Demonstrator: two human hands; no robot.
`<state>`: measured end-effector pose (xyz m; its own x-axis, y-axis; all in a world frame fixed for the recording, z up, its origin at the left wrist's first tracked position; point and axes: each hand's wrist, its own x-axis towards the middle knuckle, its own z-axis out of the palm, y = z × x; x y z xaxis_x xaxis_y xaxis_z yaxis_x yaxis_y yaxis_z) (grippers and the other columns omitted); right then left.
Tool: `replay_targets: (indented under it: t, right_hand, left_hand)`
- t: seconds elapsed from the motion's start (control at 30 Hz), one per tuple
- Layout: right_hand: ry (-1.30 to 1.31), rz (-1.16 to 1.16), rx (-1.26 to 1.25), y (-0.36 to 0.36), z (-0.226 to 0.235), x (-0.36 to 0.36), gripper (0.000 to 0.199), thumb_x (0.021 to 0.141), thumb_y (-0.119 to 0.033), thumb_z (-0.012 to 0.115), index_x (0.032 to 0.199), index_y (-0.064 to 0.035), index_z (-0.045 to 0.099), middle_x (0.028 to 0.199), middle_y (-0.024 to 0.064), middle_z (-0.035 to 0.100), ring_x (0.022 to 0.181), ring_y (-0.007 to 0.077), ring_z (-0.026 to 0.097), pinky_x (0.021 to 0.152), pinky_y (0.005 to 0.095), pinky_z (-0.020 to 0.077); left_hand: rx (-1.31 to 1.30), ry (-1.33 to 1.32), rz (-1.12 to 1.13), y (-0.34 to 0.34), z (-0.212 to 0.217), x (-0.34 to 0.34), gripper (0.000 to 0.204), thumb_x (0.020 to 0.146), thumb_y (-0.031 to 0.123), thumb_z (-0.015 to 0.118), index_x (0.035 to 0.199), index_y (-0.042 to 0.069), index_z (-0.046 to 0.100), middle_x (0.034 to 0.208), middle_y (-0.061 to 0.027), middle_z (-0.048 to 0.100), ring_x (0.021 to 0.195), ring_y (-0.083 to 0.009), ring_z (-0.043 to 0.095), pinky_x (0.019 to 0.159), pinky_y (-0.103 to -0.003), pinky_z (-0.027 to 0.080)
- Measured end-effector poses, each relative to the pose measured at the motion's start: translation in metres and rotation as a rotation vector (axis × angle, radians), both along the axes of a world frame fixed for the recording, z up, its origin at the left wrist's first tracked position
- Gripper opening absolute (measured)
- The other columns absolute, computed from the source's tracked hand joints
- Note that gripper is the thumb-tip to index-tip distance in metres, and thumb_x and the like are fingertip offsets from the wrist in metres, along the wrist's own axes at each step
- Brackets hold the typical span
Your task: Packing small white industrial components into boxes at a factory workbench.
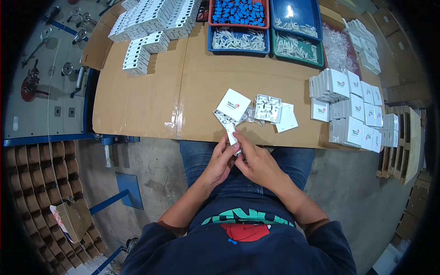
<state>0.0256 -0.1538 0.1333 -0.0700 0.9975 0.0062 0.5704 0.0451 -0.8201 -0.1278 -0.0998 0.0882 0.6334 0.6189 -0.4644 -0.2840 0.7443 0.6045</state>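
Observation:
At the table's front edge, my left hand [219,164] and my right hand [260,164] are closed together on a narrow white plastic piece [231,133]. My fingers cover its lower end, and its exact kind is hard to make out. Just beyond it lies a white square cover [234,104] with a small printed mark, tilted over another white plastic part [222,117]. Crumpled clear plastic [250,115] sits to the right of the cover. Beside that is an open white square box [268,104] with moulded details inside, partly overlapping a flat white square piece [288,120].
The table [137,98] is topped with cardboard. White boxed units [149,20] are stacked at the far left. Trays of blue parts [239,12] and white parts [239,39] stand at the back. White square boxes [350,107] are piled right, near a wooden pallet [411,144].

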Motion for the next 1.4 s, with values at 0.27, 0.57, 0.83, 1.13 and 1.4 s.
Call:
replay_targets:
  t: [0.27, 0.57, 0.83, 1.13, 1.4]
  right_hand:
    - [0.071, 0.016, -0.043, 0.001, 0.003, 0.005, 0.063, 0.089, -0.008, 0.063, 0.147, -0.0005, 0.040, 0.141, 0.0290, 0.053, 0.088, 0.0444, 0.069, 0.076, 0.0487, 0.0568]
    - [0.875, -0.240, -0.508, 0.001, 0.004, 0.023, 0.037, 0.099, -0.005, 0.054, 0.136, -0.0029, 0.057, 0.118, 0.0049, 0.067, 0.097, 0.0140, 0.067, 0.074, 0.0290, 0.0582]
    - [1.352, -0.379, -0.843, -0.024, -0.015, 0.025, 0.021, 0.101, -0.010, 0.054, 0.118, 0.0014, 0.061, 0.109, 0.0100, 0.067, 0.093, 0.0240, 0.072, 0.075, 0.0389, 0.0641]
    - [1.364, -0.364, -1.028, -0.039, -0.029, 0.030, 0.020, 0.101, -0.010, 0.053, 0.114, 0.0016, 0.061, 0.105, 0.0143, 0.071, 0.091, 0.0261, 0.075, 0.075, 0.0369, 0.0646]
    - [1.288, -0.213, -1.152, -0.023, -0.049, 0.035, 0.016, 0.098, -0.011, 0.056, 0.104, 0.0008, 0.065, 0.099, 0.0142, 0.072, 0.085, 0.0233, 0.075, 0.072, 0.0346, 0.0646]
  left_hand:
    - [0.026, 0.000, 0.057, -0.005, -0.001, 0.007, 0.058, 0.104, 0.016, 0.053, 0.156, 0.008, 0.030, 0.143, -0.0132, 0.051, 0.135, -0.0252, 0.050, 0.111, -0.038, 0.043]
    - [1.725, 0.666, -0.122, 0.023, 0.042, -0.012, 0.109, 0.070, 0.048, 0.088, 0.150, -0.002, 0.034, 0.135, -0.0240, 0.052, 0.124, -0.0394, 0.052, 0.106, -0.045, 0.043]
    - [1.362, 0.434, -0.423, -0.005, 0.046, -0.007, 0.099, 0.075, 0.041, 0.086, 0.147, -0.005, 0.036, 0.134, -0.0242, 0.051, 0.121, -0.0402, 0.053, 0.105, -0.046, 0.044]
    - [1.083, 0.379, -0.540, -0.015, 0.046, -0.012, 0.091, 0.077, 0.031, 0.087, 0.147, 0.002, 0.036, 0.131, -0.0221, 0.049, 0.125, -0.0380, 0.050, 0.108, -0.045, 0.042]
    - [1.147, 0.534, -0.520, -0.025, 0.048, -0.011, 0.087, 0.079, 0.033, 0.085, 0.143, -0.002, 0.037, 0.132, -0.0230, 0.050, 0.123, -0.0377, 0.050, 0.106, -0.047, 0.041]
